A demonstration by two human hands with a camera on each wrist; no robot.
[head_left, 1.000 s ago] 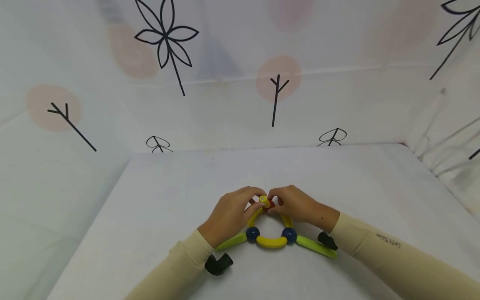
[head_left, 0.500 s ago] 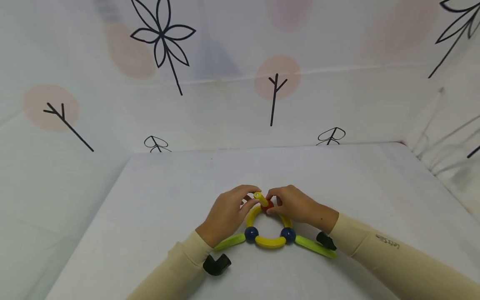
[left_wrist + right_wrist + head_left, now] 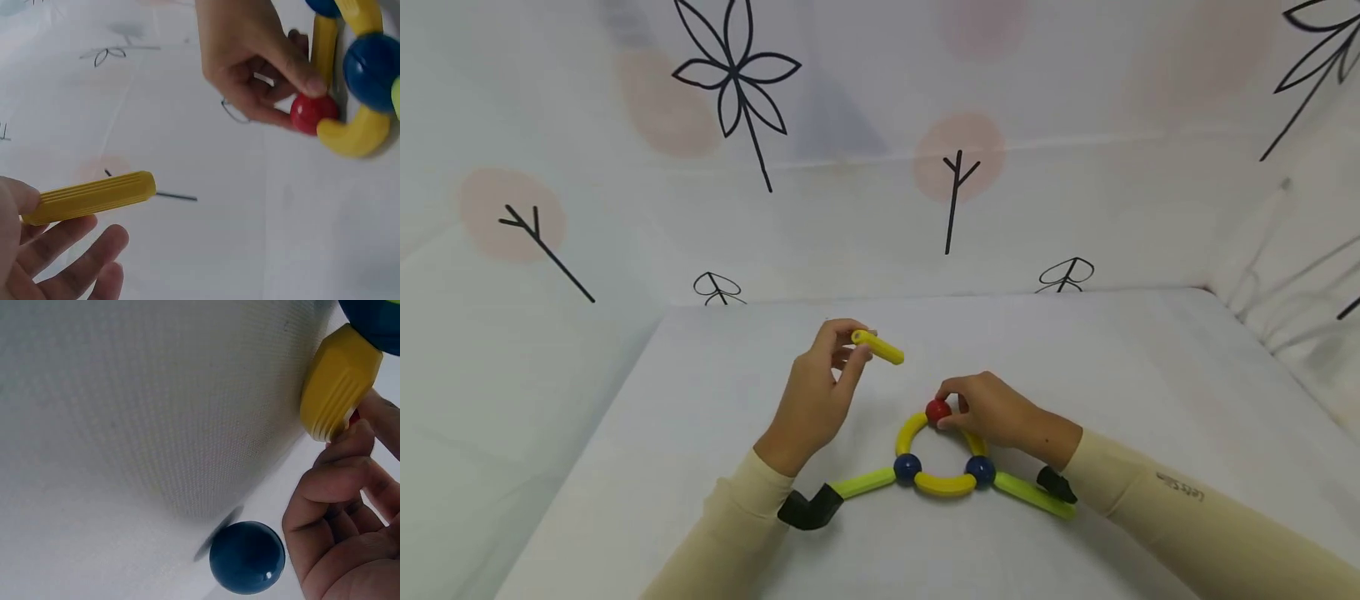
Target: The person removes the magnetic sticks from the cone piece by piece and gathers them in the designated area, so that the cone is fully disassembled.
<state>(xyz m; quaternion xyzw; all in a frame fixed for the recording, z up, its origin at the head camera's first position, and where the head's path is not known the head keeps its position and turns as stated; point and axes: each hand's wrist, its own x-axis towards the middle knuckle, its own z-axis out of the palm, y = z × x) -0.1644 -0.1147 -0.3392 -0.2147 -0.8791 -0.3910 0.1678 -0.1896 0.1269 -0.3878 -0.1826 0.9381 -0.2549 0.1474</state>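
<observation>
My left hand [image 3: 808, 392] pinches a straight yellow magnetic building stick [image 3: 880, 347] near one end, raised behind and left of a ring on the table. Ridges run along this stick [image 3: 94, 197] in the left wrist view. At the ring's far point, my right hand [image 3: 1000, 414] holds a red ball [image 3: 937, 412] between thumb and fingers. Curved yellow sticks [image 3: 944, 485] join the red ball with a left blue ball [image 3: 907, 468] and a right blue ball [image 3: 980, 471]. Part of the right curved stick is hidden behind the right hand.
A left light-green stick [image 3: 867, 482] and a right light-green stick [image 3: 1034, 495] reach outward from the blue balls. Black wrist devices [image 3: 811, 508] sit by both sleeves. White cloth walls [image 3: 850, 217] with line drawings stand behind the white table [image 3: 737, 358].
My left hand has pulled the straight yellow stick off the red ball and carried it away, up and to the left. My right hand stays on the red ball.
</observation>
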